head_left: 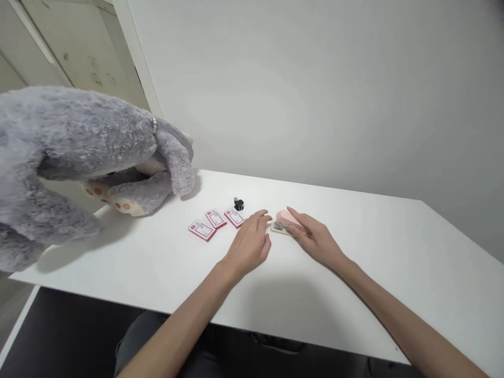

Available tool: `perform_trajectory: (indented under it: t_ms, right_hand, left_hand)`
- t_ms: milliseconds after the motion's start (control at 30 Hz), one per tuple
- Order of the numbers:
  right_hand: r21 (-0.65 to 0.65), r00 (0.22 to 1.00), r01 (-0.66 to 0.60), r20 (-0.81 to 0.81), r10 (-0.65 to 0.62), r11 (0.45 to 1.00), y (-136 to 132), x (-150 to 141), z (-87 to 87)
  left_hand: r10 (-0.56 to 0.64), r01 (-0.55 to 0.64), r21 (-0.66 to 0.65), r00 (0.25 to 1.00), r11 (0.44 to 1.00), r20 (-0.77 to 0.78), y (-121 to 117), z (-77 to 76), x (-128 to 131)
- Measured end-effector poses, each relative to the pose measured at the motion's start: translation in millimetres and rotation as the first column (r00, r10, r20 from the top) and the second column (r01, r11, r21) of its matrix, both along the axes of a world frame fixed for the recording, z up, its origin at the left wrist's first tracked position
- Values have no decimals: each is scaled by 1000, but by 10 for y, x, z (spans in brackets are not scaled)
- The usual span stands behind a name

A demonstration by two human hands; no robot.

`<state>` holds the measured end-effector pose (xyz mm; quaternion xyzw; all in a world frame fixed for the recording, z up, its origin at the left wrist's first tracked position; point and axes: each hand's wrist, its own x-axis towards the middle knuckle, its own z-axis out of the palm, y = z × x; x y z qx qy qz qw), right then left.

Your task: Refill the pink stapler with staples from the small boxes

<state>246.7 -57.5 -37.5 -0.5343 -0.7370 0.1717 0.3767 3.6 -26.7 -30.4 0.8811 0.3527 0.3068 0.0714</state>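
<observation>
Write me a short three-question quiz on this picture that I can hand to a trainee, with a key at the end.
1. Count: how many red-and-white boxes lie on the white table?
2. Identify: which hand has its fingers around the pink item?
3. True or false: in the picture, the grey plush toy is to the left of the boxes.

Key: 1. Three. 2. The right hand. 3. True.

My bare left hand (250, 240) and right hand (318, 241)
Slim fingers (258, 219), bare forearms (189, 311); I wear dark grey trousers (136, 333).
</observation>
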Motion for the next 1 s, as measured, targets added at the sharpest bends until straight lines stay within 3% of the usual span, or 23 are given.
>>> perform_trajectory:
  t_ms: [167,467,767,900,1000]
  right_hand:
    - [54,998,-60,16,59,997,-38,-38,32]
    - [-75,981,-192,-31,190,978,-73,9,39]
    - [-92,974,-215,52,220,972,-105,19,58]
    - [-115,973,-215,58,223,970,-118,8,72]
    - [-141,977,-199,53,208,970,-124,-1,71]
  left_hand:
    - [183,-188,74,981,979,67,21,-12,-11]
    - [345,-335,175,938,926,-33,-17,30,-126]
    - [508,-482,197,854,854,-111,-56,122,-637]
    - [582,-558,169,786,813,-206,-64,177,-707]
    - [552,-543,122,777,831,-303,-59,184,-702]
